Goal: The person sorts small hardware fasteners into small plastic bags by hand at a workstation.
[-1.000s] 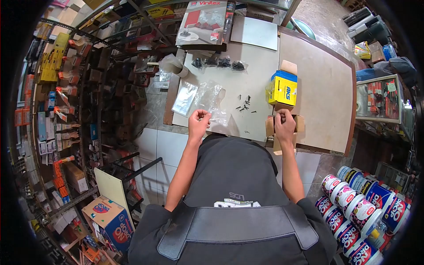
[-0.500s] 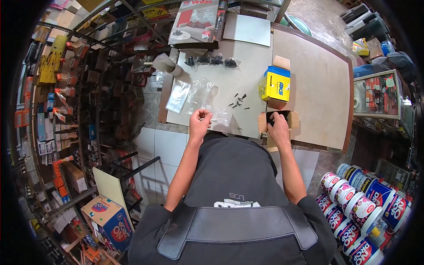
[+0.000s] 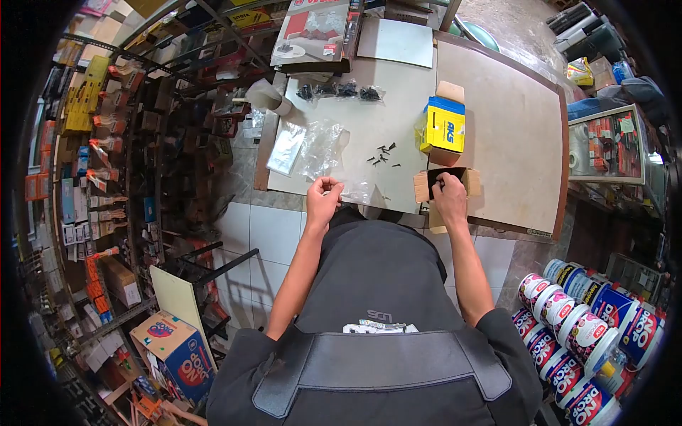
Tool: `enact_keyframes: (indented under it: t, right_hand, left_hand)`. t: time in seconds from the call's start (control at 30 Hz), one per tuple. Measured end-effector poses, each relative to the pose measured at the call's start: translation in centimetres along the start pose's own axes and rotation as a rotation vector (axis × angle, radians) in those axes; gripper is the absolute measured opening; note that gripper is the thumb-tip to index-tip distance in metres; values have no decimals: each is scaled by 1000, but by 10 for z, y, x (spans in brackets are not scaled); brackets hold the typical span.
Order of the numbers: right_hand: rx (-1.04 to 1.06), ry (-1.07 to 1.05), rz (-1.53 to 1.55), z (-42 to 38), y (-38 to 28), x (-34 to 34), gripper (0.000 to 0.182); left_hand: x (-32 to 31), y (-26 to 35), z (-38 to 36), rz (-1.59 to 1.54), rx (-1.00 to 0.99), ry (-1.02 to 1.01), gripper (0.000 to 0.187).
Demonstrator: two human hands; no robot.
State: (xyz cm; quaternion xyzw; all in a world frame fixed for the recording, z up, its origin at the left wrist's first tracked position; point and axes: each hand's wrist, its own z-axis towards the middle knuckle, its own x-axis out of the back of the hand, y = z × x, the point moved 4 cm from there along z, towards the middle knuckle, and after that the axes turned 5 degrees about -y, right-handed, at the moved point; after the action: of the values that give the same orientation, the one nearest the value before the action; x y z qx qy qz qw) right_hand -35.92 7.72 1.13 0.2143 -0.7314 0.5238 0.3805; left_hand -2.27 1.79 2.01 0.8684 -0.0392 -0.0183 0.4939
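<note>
My left hand is at the table's front edge, thumb and fingers closed on a clear plastic bag. More clear plastic lies crumpled beyond it. My right hand reaches into the mouth of an open cardboard box with its flaps spread. Its fingers are bent together and their tips are partly hidden inside, so what they grip cannot be made out. Between the hands, several loose dark screws lie on the table. Just behind the open box stands a yellow and blue AKS box.
Filled small bags of dark screws lie in a row farther back. Flat plastic packets and a plastic cup are at the left. A Vinilex box and white board stand behind. Paint tubs are stacked at the lower right.
The view has shifted slightly, moving the table items a little up. My right hand is still at the box, its fingers slightly higher out of it; my left hand stays on the bag.
</note>
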Motion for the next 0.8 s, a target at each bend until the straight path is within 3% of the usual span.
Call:
enact_keyframes:
  t: [0.37,0.8]
  right_hand:
    - [118,-87,20,4,-5,-1,19]
    - [-22,-37,-118,4,-6,-11,21]
  left_hand:
    - [27,-5,-7,12,-28,-10,17]
    - [65,-6,-5,-19,-24,-25,16]
